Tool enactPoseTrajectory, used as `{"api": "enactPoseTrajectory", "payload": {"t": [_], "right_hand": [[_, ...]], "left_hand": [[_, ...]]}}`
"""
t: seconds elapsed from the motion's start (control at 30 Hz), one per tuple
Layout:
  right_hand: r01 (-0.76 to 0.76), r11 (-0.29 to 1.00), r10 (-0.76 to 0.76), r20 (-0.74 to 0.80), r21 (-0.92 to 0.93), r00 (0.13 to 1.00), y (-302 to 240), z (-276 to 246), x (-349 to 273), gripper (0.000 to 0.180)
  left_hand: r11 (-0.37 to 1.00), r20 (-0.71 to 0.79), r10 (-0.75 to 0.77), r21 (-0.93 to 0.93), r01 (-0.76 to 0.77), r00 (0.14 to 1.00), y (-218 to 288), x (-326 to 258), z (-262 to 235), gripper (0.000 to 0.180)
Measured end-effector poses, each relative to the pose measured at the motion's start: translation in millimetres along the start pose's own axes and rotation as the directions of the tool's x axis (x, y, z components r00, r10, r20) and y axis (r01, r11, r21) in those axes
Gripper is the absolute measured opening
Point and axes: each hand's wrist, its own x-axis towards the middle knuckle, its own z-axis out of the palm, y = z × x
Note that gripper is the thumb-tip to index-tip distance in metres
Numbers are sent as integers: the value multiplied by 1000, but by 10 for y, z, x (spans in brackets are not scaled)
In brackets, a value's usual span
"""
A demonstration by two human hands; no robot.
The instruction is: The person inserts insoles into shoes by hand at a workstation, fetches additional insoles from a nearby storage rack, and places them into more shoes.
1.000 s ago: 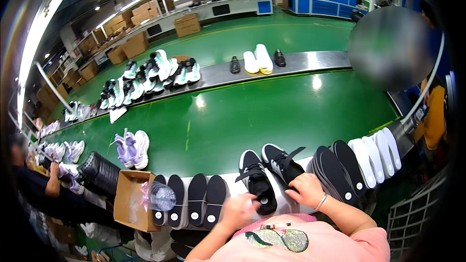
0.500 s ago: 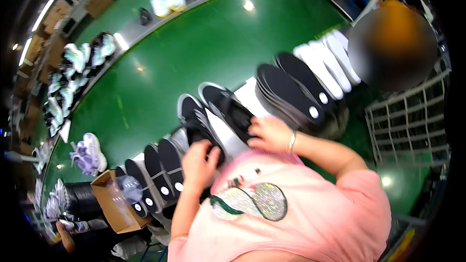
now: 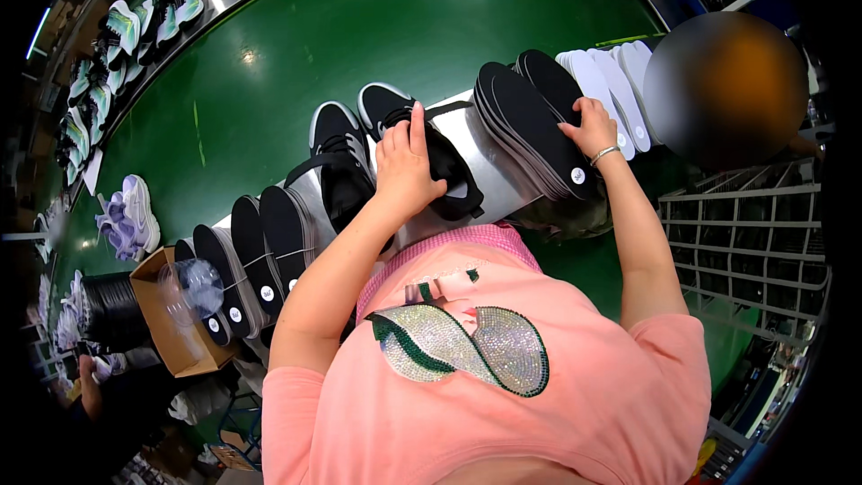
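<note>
Two black sneakers with grey edging stand side by side in front of me, toes pointing away. My left hand lies over the right-hand sneaker, thumb spread from the fingers beside its opening. A black strap sticks out from that shoe toward the right. Further right, my right hand has thumb and fingers closed at the edge of a black insole in the rear stack. Next to it sits a taller stack of black insoles, each top one bearing a round white sticker near the heel.
White insoles lie beyond the black stacks. Banded black insoles stand at left, beside a cardboard box holding clear plastic. A lilac sneaker pair rests on the green table. A wire rack is at right.
My right hand has left the right-hand sneaker and moved right to the black insoles. My left hand has shifted from the left sneaker to the right one. The view has shifted.
</note>
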Motion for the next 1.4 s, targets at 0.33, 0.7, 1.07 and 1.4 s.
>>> {"api": "enactPoseTrajectory", "payload": {"t": [0.33, 0.7, 1.07, 1.4], "right_hand": [[-17, 566, 20, 7, 825, 1000, -82, -344, -159, 25], [-551, 527, -392, 760, 647, 518, -843, -1138, -984, 19], [554, 815, -533, 596, 170, 600, -1605, -295, -891, 30], [646, 757, -598, 292, -101, 746, -1674, 42, -1017, 21]], "left_hand": [[979, -185, 195, -24, -203, 963, 57, -80, -16, 76], [853, -124, -223, -505, 132, 967, -29, -54, -275, 29], [832, -56, -149, -547, 95, 987, -54, -54, -159, 32], [867, 14, -191, -466, 175, 982, 58, 4, -181, 37]]}}
